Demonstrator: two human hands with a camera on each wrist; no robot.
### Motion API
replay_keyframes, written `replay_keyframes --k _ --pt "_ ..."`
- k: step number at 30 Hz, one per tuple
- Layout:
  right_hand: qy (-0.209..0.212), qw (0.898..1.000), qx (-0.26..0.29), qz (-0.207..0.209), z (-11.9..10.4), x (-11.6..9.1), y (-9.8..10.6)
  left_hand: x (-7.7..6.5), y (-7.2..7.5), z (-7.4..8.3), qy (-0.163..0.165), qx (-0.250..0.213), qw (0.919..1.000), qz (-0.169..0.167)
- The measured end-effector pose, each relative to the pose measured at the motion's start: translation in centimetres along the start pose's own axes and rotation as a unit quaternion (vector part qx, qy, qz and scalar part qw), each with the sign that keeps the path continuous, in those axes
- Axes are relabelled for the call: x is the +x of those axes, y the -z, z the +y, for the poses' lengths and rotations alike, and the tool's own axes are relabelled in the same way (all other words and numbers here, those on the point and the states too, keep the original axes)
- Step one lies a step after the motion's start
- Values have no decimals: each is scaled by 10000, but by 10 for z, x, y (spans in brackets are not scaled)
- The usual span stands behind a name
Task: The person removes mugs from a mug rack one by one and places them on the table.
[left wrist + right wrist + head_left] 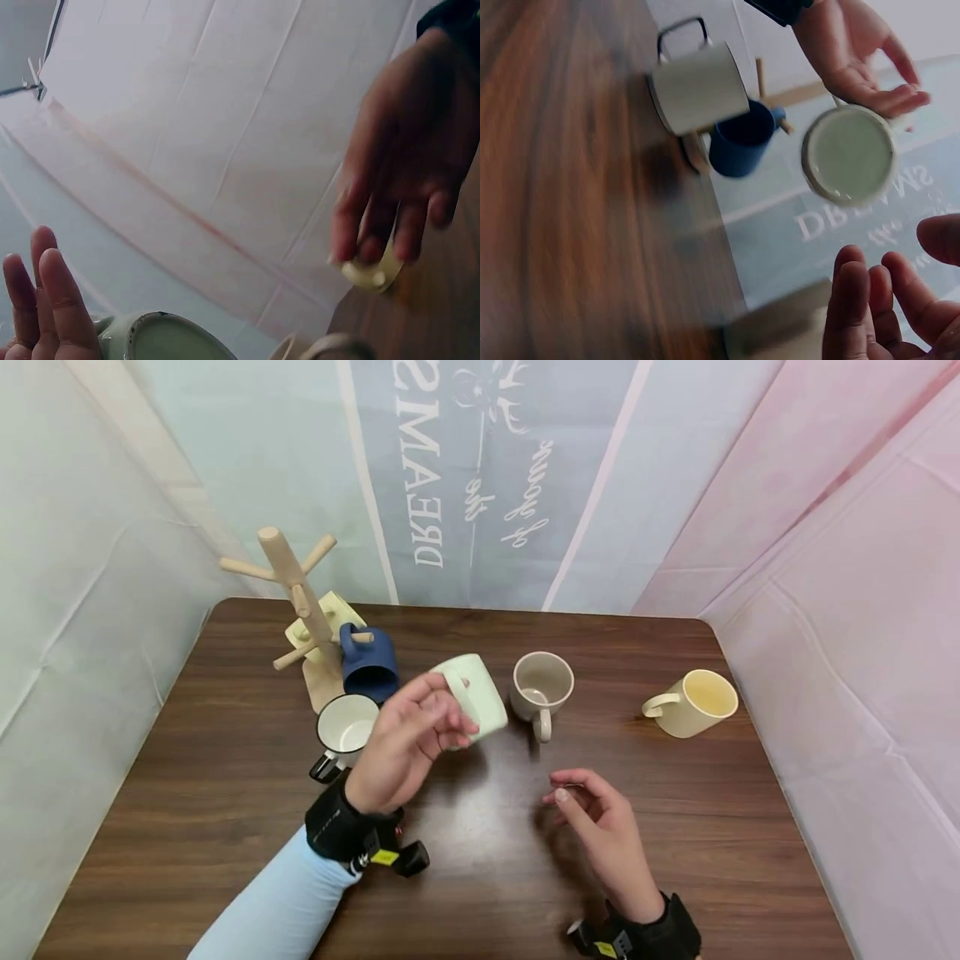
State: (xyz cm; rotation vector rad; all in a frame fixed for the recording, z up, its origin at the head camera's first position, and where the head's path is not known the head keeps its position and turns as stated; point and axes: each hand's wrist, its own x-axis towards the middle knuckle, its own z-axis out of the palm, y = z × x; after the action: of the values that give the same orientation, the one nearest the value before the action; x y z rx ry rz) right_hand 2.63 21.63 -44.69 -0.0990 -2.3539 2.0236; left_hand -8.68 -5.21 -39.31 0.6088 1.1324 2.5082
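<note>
My left hand [401,739] holds a pale green mug [486,700] by its handle, raised over the middle of the table. The mug is tipped, and the right wrist view shows its round base [849,156]. To the right, my right hand [603,835] is held above the table with fingers loosely bent and nothing in them. A beige mug [542,681] stands upright just beyond, between the two hands. Left of the green mug, a white mug with a black rim [347,724] is partly covered by my left hand.
At the back left stands a wooden mug tree [281,556]. A blue mug [378,660] has its handle at a lower peg, mouth tilted down. Behind the trunk is a pale yellow mug [341,612]. Another yellow mug [693,710] stands near the table's right edge. Fabric walls enclose the table.
</note>
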Motion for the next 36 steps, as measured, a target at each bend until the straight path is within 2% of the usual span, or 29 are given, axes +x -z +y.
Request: replay_keyframes --k 5,8,11,15,17,19,22,24,27,31,36 --pt "201 9979 154 -589 2 -6 -16 -30 -15 -8 89 78 9995 -291" --pt "85 9951 285 -938 2 -9 -25 -46 -21 -13 55 130 9990 -435" --pt "-80 9891 628 -1327 1 -12 -33 -57 -26 -18 -92 235 9983 -525" --pt "6 9787 1180 -1682 2 -17 -41 -66 -29 -22 -436 375 9970 -519" --pt "176 9782 1240 -1656 3 -19 -43 -70 -29 -25 -624 671 9945 -515" --pt "353 9808 1201 -1498 4 -21 -46 -74 -28 -27 -851 1126 9884 -563" --pt "754 9832 1134 -1212 6 -22 -48 -77 -23 -28 -1202 1965 9708 -670" --pt "1036 9832 1116 -1006 8 -22 -48 -77 -18 -28 -1362 2324 9603 -721" --pt "1377 9834 996 -634 9 -21 -48 -78 -12 -28 -1413 2694 9505 -638" --pt "1745 9818 735 -142 10 -17 -45 -79 -8 -32 -1361 3092 9405 -364" --pt "1994 9788 460 34 13 -12 -42 -78 -5 -38 -1407 3431 9286 -123"
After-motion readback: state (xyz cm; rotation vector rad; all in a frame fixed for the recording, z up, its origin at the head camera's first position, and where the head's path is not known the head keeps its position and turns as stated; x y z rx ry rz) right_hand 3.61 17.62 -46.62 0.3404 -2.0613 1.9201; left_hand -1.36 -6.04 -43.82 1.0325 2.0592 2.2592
